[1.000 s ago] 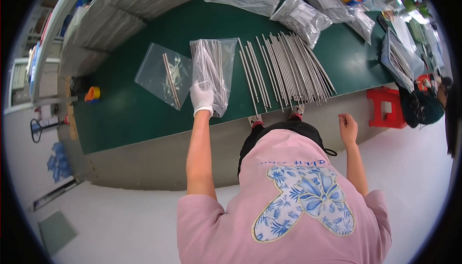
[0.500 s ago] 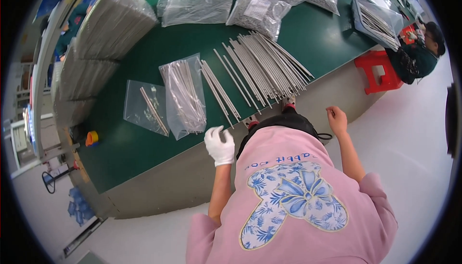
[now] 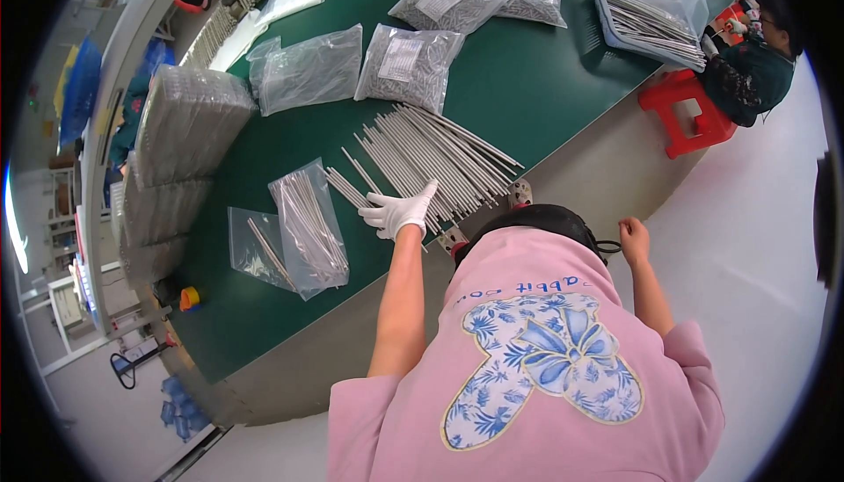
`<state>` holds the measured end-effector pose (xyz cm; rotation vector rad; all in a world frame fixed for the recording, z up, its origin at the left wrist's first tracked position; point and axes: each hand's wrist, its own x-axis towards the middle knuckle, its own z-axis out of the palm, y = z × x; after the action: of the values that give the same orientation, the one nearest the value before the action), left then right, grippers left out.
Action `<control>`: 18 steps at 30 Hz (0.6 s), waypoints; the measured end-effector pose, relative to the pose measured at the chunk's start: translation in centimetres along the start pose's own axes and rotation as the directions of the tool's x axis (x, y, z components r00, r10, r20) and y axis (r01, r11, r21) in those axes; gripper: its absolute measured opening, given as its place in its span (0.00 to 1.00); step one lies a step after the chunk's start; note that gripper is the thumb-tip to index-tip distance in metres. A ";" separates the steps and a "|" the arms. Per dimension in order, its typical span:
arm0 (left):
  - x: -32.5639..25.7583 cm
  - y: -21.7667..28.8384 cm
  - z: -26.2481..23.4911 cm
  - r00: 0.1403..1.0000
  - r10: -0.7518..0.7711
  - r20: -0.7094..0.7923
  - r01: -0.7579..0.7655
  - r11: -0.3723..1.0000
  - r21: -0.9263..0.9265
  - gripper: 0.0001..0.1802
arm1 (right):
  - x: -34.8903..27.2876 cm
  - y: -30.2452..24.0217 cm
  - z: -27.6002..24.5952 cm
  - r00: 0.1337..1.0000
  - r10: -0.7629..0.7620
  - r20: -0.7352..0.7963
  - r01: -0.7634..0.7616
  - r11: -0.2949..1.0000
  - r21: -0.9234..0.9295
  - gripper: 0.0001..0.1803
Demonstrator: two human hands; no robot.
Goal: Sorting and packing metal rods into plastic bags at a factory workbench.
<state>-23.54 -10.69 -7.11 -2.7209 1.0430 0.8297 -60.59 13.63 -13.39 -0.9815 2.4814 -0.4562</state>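
My left hand [image 3: 397,211], in a white glove, reaches over the table's near edge with its fingers spread. It lies on or just above the near ends of a row of thin grey metal rods [image 3: 440,161], covering part of them. Left of it, a few rods [image 3: 348,188] lie slightly apart from the row. Beside these is a clear plastic bag of rods [image 3: 308,227], next to a flatter clear bag [image 3: 257,245] with a couple of rods. My right hand [image 3: 633,234], bare, hangs off the table by my side, its fingers curled and nothing visible in them.
Filled clear bags [image 3: 409,65] and an emptier bag [image 3: 316,73] lie farther back on the green table [image 3: 264,152]. Stacked plastic-wrapped trays [image 3: 189,122] stand at left. A basket of rods [image 3: 607,34], a red stool [image 3: 681,113] and a seated person [image 3: 752,73] are at right.
My left hand has moved forward and over the rods, its fingers spreading. My right hand stays at my side. The view has shifted, so the table contents appear farther left.
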 end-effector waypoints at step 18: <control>3.6 -2.5 -0.3 0.967 0.081 -0.242 -0.051 0.990 0.128 0.20 | 5.8 7.1 -1.2 0.993 0.097 0.062 -0.101 0.992 0.073 0.10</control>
<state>-19.64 -11.00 -8.97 -2.7484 1.1934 0.4253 -68.99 14.67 -17.11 -0.8257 2.4290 -0.4794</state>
